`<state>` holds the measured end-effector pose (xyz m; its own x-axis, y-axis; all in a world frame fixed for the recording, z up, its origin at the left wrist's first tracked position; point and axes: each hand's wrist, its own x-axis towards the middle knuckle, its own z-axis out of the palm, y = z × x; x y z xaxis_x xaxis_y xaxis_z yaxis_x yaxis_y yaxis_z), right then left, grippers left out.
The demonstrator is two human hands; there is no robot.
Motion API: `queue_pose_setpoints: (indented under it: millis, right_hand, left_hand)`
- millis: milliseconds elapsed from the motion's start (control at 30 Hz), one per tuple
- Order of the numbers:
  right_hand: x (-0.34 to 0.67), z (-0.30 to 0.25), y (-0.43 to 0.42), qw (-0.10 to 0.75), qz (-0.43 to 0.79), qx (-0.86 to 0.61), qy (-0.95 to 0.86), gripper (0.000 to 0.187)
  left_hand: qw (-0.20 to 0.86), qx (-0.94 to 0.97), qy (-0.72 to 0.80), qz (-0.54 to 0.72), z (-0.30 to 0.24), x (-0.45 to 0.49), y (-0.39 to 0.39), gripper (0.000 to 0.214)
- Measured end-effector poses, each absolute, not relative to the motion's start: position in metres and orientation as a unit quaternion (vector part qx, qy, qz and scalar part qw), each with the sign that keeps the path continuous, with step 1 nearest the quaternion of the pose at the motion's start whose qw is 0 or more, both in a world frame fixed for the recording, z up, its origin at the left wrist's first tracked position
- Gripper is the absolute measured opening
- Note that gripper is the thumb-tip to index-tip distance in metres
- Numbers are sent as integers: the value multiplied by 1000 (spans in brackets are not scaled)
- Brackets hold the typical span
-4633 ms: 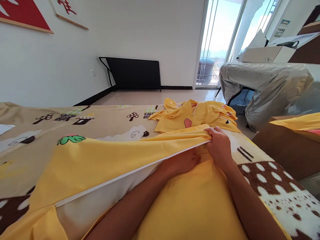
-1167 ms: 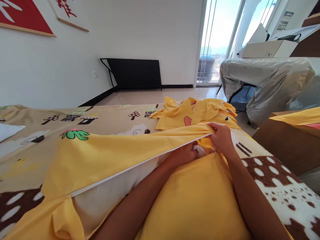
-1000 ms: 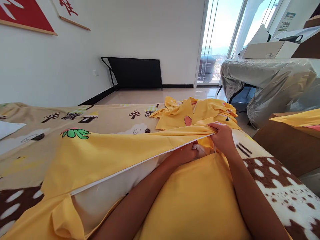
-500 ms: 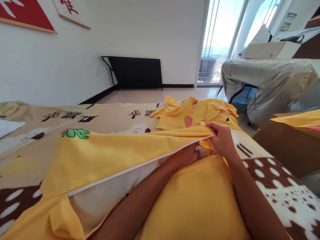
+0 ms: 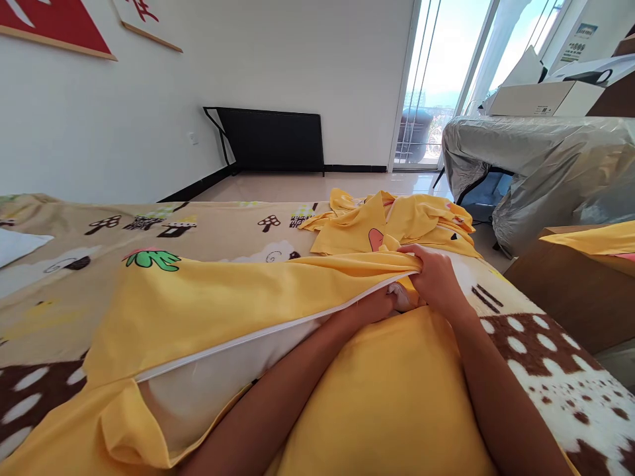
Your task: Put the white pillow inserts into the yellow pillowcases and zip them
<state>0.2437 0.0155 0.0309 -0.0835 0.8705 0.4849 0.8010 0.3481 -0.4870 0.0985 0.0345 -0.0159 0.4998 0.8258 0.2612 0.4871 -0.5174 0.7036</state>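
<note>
I have the right hand (image 5: 437,277) pinching the yellow cover (image 5: 223,307), fingers pressed together. In the cover's opening, I curl the left hand (image 5: 381,304) tight around white cloth (image 5: 399,295). The cover lies on the blanket (image 5: 228,228).

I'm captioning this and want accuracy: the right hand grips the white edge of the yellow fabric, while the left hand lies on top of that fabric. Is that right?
Not quite: the head view shows the left hand reaching beneath the raised white edge, not lying on top. The right hand does grip the yellow fabric at that edge.
</note>
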Motion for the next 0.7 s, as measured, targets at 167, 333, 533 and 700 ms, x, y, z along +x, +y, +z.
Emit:
queue_pose_setpoints:
  millis: [167, 333, 533, 700]
  right_hand:
    - [243, 31, 18, 431, 5, -537, -725, 38]
    - [247, 33, 18, 452, 58, -532, -713, 35]
    - [253, 30, 25, 455, 148, -543, -691, 33]
    - [260, 26, 32, 463, 188, -534, -682, 37]
  left_hand:
    - [272, 825, 390, 306, -14, 97, 33, 45]
    - [261, 823, 405, 301, -13, 90, 28, 43]
    - [219, 866, 325, 309, -3, 88, 21, 57]
    - [142, 903, 296, 278, 5, 88, 13, 46]
